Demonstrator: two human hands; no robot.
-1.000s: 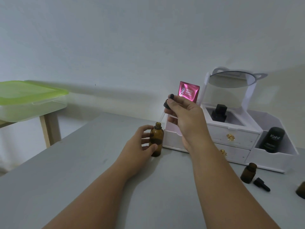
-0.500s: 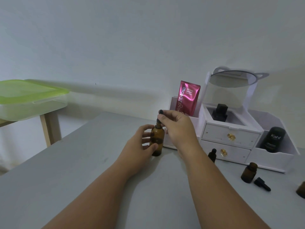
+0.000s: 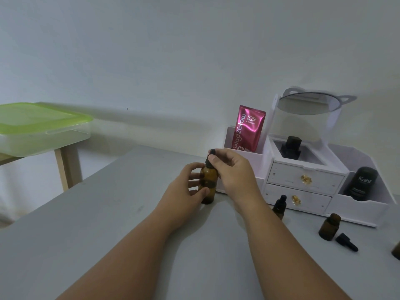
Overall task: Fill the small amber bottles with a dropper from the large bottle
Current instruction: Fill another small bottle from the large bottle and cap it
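Both hands engaged: your left hand (image 3: 186, 187) wraps the large bottle (image 3: 208, 182); right hand (image 3: 233, 172) fingertips pinch the dropper (image 3: 211, 155). Glass looks smooth, breakable; grip mid-body.

The large bottle (image 3: 208, 184) is amber-brown glass, and the dropper (image 3: 211, 156) on its neck is black. The tabletop (image 3: 104, 230) is plain pale grey. Toward its right edge stand small amber bottles, one (image 3: 279, 206) with a black cap, one (image 3: 329, 226) uncapped, beside a loose black dropper cap (image 3: 346, 242). The organiser (image 3: 303, 182) is white with gold-coloured drawer knobs. In it are a glossy magenta pouch (image 3: 248, 129) with pale lettering, a black bottle (image 3: 291, 146), perhaps very dark brown, and a black tub (image 3: 361, 183) with white lettering. The box lid (image 3: 41, 118) is lime green.
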